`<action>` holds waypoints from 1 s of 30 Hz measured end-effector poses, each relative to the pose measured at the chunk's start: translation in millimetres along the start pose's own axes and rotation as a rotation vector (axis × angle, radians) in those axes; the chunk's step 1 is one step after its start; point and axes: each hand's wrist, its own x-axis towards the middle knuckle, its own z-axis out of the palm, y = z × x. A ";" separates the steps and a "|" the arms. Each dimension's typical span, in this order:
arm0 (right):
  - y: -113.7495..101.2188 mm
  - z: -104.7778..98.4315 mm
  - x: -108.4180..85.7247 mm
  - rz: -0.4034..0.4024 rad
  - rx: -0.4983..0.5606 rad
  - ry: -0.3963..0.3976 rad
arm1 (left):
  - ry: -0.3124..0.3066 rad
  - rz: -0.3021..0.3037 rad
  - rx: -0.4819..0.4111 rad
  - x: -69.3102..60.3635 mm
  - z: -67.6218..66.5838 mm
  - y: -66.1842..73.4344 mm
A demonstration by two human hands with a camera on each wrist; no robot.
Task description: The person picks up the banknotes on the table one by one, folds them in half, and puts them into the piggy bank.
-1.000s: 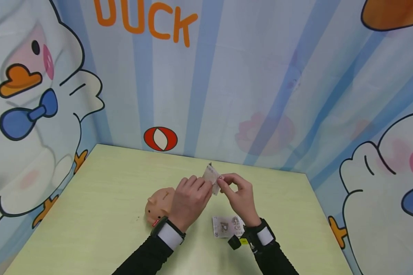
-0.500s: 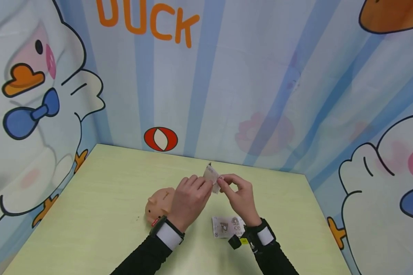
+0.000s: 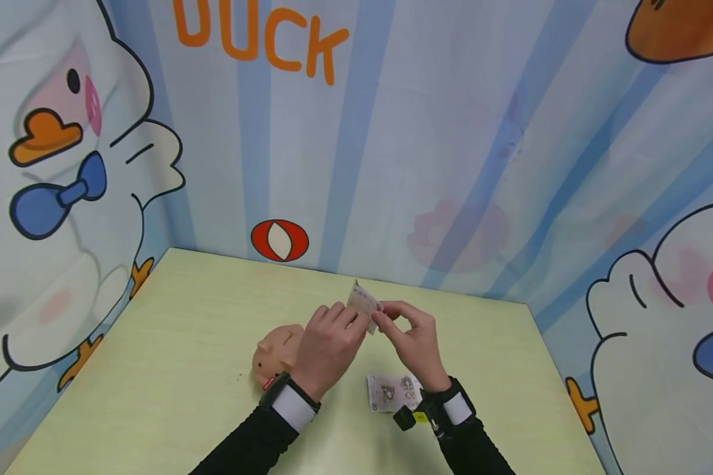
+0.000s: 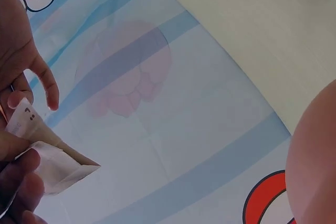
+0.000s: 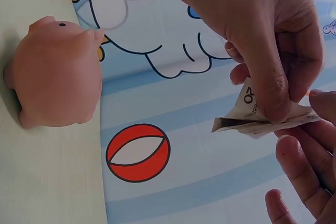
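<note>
Both hands meet above the middle of the tabletop (image 3: 202, 376) on one folded banknote (image 3: 364, 301); the left hand (image 3: 329, 343) pinches its left part, thumb pressed on the paper and the fingers bent behind, with no more than the note's thickness between them; the right hand (image 3: 412, 340) nips the right end between thumb and forefinger, its other fingers loose and spread in the right wrist view. This two-sided hold presumably keeps the limp paper from springing apart; a fold gapes at one end and a pointed corner sticks out past the fingers, so the crease looks loose as yet; lifting it off the surface probably gives the fingertips room to work from both faces.

The container here is a pink piggy bank (image 3: 275, 353), standing upright on the left, just beside the left hand in the head view and partly hidden by it, though the right wrist view shows it apart from the hands; a short dark line on its back looks like the coin slot (image 3: 288, 338); whatever lies inside cannot be seen. Its place next to the left hand seems handy for reach. A flat banknote (image 3: 389, 394) lies nearer and to the right, partly covered by the right wrist; whether others lie beneath it cannot be told.
</note>
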 end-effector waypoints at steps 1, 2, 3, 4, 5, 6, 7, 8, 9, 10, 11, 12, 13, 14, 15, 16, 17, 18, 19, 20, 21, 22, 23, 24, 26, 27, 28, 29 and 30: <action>-0.3 0.1 0.4 -0.002 -0.005 0.003 | 0.001 0.003 0.002 0.1 0.1 0.2; -0.3 0.2 0.6 -0.005 -0.009 0.007 | 0.002 0.004 0.003 0.1 0.4 0.4; -0.5 0.3 0.7 -0.007 -0.011 0.010 | 0.003 0.005 0.003 0.0 0.7 0.5; -0.3 0.4 0.7 -0.009 -0.013 0.015 | 0.002 0.005 0.003 0.0 1.1 0.6; 0.0 0.5 0.8 -0.009 -0.014 0.019 | 0.001 0.004 0.002 0.0 1.6 0.6; -0.1 0.6 0.8 -0.007 -0.012 0.021 | 0.000 0.004 0.000 -0.1 2.0 0.6; 0.1 0.7 0.7 -0.006 -0.012 0.025 | 0.001 0.002 -0.004 -0.3 2.5 0.5; 0.3 0.9 0.5 -0.006 -0.010 0.029 | 0.000 0.002 -0.007 -0.6 3.0 0.4; 0.5 1.0 0.5 -0.004 -0.008 0.032 | 0.002 0.000 -0.011 -0.8 3.5 0.3; 1.0 1.1 0.4 -0.005 -0.006 0.035 | 0.004 -0.001 -0.016 -0.9 4.0 0.2; 1.2 1.1 0.4 -0.006 -0.004 0.038 | 0.006 -0.002 -0.020 -1.0 4.2 0.1; 1.0 1.0 0.4 -0.011 -0.002 0.041 | 0.007 -0.004 -0.022 -1.0 4.4 0.1; 1.2 0.9 0.4 -0.016 -0.002 0.045 | 0.009 -0.004 -0.023 -1.1 4.6 0.0; 1.3 0.8 0.5 -0.021 -0.002 0.049 | 0.010 -0.005 -0.026 -1.1 4.7 -0.1; 1.5 0.7 0.5 -0.025 -0.004 0.053 | 0.011 -0.007 -0.030 -1.2 4.9 -0.1; 1.5 0.6 0.5 -0.030 -0.005 0.058 | 0.012 -0.013 -0.036 -1.3 4.9 0.0; 1.5 0.5 0.6 -0.033 -0.005 0.062 | 0.014 -0.019 -0.044 -1.4 4.9 0.1; 1.6 0.4 0.6 -0.035 -0.005 0.065 | 0.014 -0.025 -0.053 -1.7 5.2 0.2; 2.0 0.3 0.5 -0.033 -0.005 0.068 | 0.016 -0.033 -0.065 -2.0 5.3 0.3; 2.3 0.2 0.5 -0.034 -0.006 0.071 | 0.018 -0.042 -0.080 -2.1 5.3 0.5; 2.5 0.1 0.5 -0.033 -0.006 0.074 | 0.020 -0.050 -0.091 -2.2 5.4 0.6; 2.6 0.0 0.5 -0.033 -0.005 0.077 | 0.024 -0.058 -0.104 -2.2 5.4 0.6; 2.8 -0.3 0.6 -0.035 -0.002 0.078 | 0.029 -0.064 -0.115 -2.3 5.4 0.4; 3.1 -0.6 0.7 -0.036 -0.001 0.081 | 0.035 -0.071 -0.125 -2.2 5.3 -0.1; 3.6 -1.2 1.1 -0.043 0.007 0.086 | 0.054 -0.086 -0.149 -1.4 4.3 -1.5; 4.0 -1.6 1.3 -0.045 0.013 0.087 | 0.063 -0.096 -0.163 -0.7 3.4 -2.6; 4.6 -2.2 1.5 -0.046 0.019 0.087 | 0.073 -0.106 -0.179 0.2 2.5 -4.0; 5.1 -2.8 1.7 -0.048 0.022 0.085 | 0.083 -0.119 -0.198 1.1 1.5 -5.8; 5.7 -3.5 1.8 -0.049 0.023 0.084 | 0.091 -0.133 -0.222 2.5 0.2 -7.7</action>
